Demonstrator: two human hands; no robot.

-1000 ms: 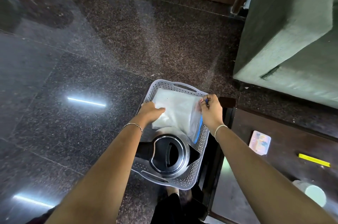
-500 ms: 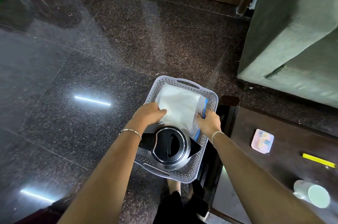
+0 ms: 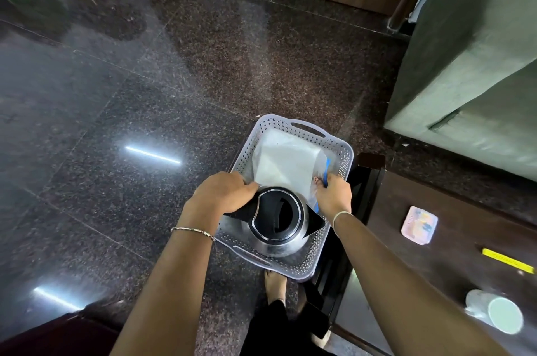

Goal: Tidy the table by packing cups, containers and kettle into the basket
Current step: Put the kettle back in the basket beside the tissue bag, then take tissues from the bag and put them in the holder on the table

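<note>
A pale perforated plastic basket (image 3: pixel 343 149) sits on the dark floor beside the table. A steel kettle (image 3: pixel 279 217) with a black lid stands in its near half. Behind it lies a clear bag (image 3: pixel 286 165) with a blue zip edge and white contents. My left hand (image 3: pixel 223 191) rests at the kettle's handle side and touches the bag's near left corner. My right hand (image 3: pixel 332 194) pinches the bag's blue edge at the basket's right wall. A pale cup (image 3: pixel 494 313) lies on the table at the lower right.
The dark wooden table (image 3: pixel 453 262) at right carries a small pink card (image 3: pixel 419 225) and a yellow strip (image 3: pixel 507 260). A grey-green sofa (image 3: pixel 470 59) stands behind it. My bare foot (image 3: pixel 274 283) is just below the basket. Polished granite floor spreads to the left.
Both hands have lowered the bag flat into the basket's far half and drawn back toward the kettle. The camera has tilted down slightly.
</note>
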